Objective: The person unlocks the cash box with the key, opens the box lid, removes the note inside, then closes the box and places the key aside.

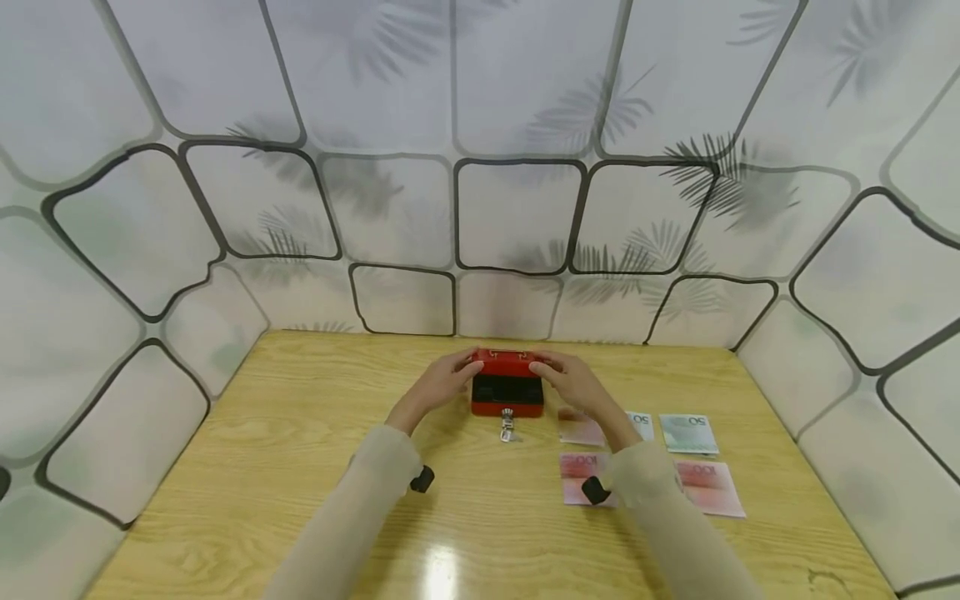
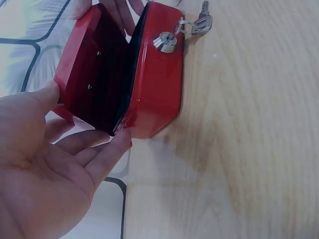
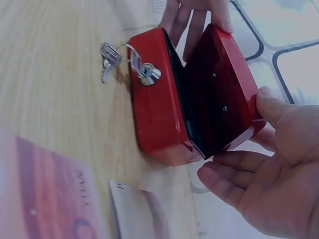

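A small red cash box stands on the table with its lid raised partway and its dark inside showing. My left hand grips the lid's left end, thumb on its edge and other fingers along the box's side. At the opposite end my right hand holds the lid the same way, its thumb on the lid edge. In the front lock sits a key, with a second key hanging from the same ring. A carry handle shows on top of the lid.
Right of the box lie several banknotes: pinkish 100s nearer me, and a greenish 50 among those farther back. My right forearm passes over some of them. Patterned cloth walls the table's back and sides.
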### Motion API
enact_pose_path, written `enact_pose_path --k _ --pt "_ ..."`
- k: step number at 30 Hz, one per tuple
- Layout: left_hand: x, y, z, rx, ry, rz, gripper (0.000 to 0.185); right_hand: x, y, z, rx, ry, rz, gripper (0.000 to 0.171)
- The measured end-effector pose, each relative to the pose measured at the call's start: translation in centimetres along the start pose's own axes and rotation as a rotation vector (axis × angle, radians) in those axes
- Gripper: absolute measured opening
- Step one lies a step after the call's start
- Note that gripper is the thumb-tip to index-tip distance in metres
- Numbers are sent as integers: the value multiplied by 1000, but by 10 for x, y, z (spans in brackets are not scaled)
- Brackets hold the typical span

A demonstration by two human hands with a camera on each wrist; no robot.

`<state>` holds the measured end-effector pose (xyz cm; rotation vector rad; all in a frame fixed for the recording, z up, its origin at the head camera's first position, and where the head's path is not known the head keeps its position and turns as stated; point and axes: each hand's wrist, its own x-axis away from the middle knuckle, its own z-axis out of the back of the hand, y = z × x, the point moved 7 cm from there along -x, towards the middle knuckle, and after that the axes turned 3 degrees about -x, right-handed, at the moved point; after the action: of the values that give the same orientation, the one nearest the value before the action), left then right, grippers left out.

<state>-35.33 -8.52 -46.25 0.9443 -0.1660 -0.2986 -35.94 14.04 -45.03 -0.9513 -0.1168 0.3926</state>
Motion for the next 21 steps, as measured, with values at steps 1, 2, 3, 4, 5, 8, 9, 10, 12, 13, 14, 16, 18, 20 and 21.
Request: enact_pose_path --k 1,2,3,4,5,8,9,10,12,13,14,16,18,20,21 --pt "1 -1 -1 -2 -4 -1 58 2 1 -1 2 4 -7 52" --pt "3 -1 -1 -4 -8 -1 58 3 1 -2 12 6 -7 53" --pt "4 -1 -2 -15 -10 2 59 5 2 -3 13 6 -17 54" --pt "6 -2 -3 -30 -10 2 59 7 3 -4 18 7 -25 55" --pt "6 -2 -4 -50 -11 2 59 9 4 -5 22 8 -35 55" --pt "9 -2 -7 -112 -15 -4 61 12 7 -7 56 23 -44 55" --pt "9 -2 -8 -136 -13 -9 62 13 8 -8 59 29 -49 55" --pt "10 -2 -9 -147 -15 -11 62 14 8 -9 75 33 -41 56" --pt "12 -2 -12 -172 -13 -12 62 17 8 -11 93 45 -30 56" --pt "13 -2 -13 -184 -10 -10 62 18 8 -12 103 52 -27 56" --pt "14 -3 -13 -190 -6 -11 62 19 9 -13 94 53 -29 56" --pt "15 -3 -15 -199 5 -7 62 21 10 -16 94 55 -31 57" --pt "16 -4 -16 -201 14 -7 62 22 11 -17 89 66 -40 58" --pt "18 -5 -17 -194 23 -7 63 23 12 -19 85 74 -44 59" --pt "18 -5 -17 -191 27 -8 62 24 13 -20 82 77 -45 59"
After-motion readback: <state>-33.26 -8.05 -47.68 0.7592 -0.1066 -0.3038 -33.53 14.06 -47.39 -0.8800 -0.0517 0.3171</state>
